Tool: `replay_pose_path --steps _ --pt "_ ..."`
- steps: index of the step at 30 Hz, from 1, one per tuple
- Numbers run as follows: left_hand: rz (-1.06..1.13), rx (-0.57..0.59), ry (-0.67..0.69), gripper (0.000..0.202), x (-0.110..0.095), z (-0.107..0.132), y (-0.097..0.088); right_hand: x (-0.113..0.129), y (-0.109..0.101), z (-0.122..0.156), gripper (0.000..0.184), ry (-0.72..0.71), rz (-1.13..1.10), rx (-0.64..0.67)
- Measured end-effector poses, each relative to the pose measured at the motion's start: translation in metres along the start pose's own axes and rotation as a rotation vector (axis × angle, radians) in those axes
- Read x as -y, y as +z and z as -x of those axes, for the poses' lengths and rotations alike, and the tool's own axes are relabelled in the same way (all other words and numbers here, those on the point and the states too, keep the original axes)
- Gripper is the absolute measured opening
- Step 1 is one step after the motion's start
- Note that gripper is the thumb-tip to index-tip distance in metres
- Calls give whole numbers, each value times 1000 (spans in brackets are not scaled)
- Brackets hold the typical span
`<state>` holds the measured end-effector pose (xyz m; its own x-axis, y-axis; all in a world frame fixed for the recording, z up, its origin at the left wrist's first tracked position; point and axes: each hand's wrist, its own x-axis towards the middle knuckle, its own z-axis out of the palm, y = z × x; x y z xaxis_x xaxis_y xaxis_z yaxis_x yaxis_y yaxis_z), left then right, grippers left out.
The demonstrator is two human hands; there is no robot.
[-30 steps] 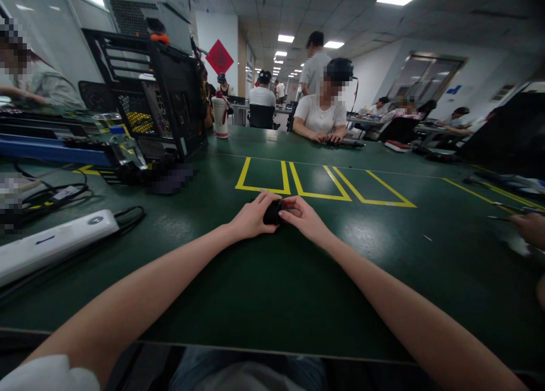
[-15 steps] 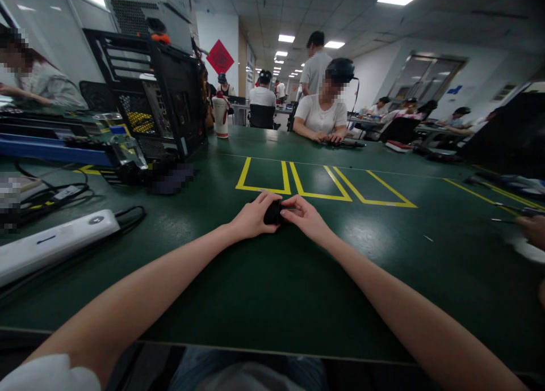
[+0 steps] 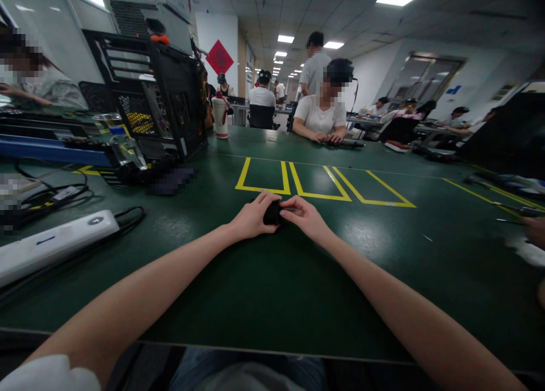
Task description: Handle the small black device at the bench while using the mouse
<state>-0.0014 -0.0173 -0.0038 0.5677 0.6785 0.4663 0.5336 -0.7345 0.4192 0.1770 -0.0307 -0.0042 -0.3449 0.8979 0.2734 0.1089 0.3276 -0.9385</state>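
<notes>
A small black object (image 3: 272, 213), dark and roughly block-shaped, sits low over the green table (image 3: 264, 289), and I cannot make out its kind. Around its left side wrap the fingers and thumb of my left hand (image 3: 252, 217), hiding much of it. From the right, my right hand (image 3: 305, 215) is closed in a pinch, thumb and fingertips at the object's right edge. Whether a tiny part lies between those fingertips is too small to see. Just beyond both hands run the yellow tape outlines (image 3: 264, 189) on the tabletop.
On the left lie a white power strip (image 3: 55, 246) and black cables; behind them stands an open computer case (image 3: 174, 107). A cup (image 3: 220, 117) is near the far edge. A person (image 3: 321, 116) works opposite. Another person's hand (image 3: 535, 232) is at the right edge.
My two hands and the black object stay almost where they were. The other person's hand at the right edge has shifted slightly.
</notes>
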Motion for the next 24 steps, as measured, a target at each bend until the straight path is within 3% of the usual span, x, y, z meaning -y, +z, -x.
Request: replay_pose_path --steps 5,10,15,20,24 --pt "8 9 1 58 -1 1 -2 1 -2 -2 34 74 23 0" --pt "19 1 3 59 -1 1 -2 4 -3 1 34 20 21 68" --pt "20 -4 -11 58 -2 0 -1 -1 -1 2 25 7 1 14" --pt "26 18 -24 59 -4 0 -3 -5 -2 -1 38 39 44 -11" --pt "24 14 -20 57 -4 0 -3 -4 -4 0 35 22 49 44"
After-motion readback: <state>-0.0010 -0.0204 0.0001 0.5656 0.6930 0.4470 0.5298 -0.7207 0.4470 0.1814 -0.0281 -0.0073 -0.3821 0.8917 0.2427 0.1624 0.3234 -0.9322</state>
